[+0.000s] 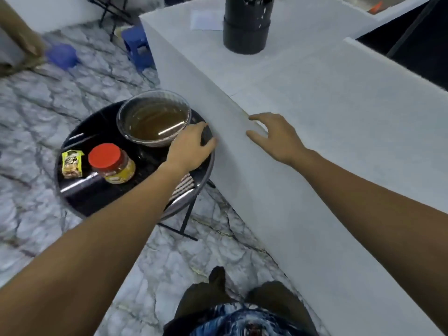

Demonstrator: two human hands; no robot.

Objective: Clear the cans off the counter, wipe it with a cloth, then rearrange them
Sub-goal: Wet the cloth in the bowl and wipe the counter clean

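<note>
My left hand reaches over the round black side table, which stands against the white counter. Its fingers and thumb curl around a small dark object at the table's rim; I cannot tell what that object is. My right hand rests on the counter's front edge, fingers spread, holding nothing. On the side table stand a jar with a red lid and a yellow packet. No cloth is visible.
A glass bowl of brown liquid sits on the side table by my left hand. A tall black cylinder and a white paper are at the counter's far end. A blue stool stands on the marble floor.
</note>
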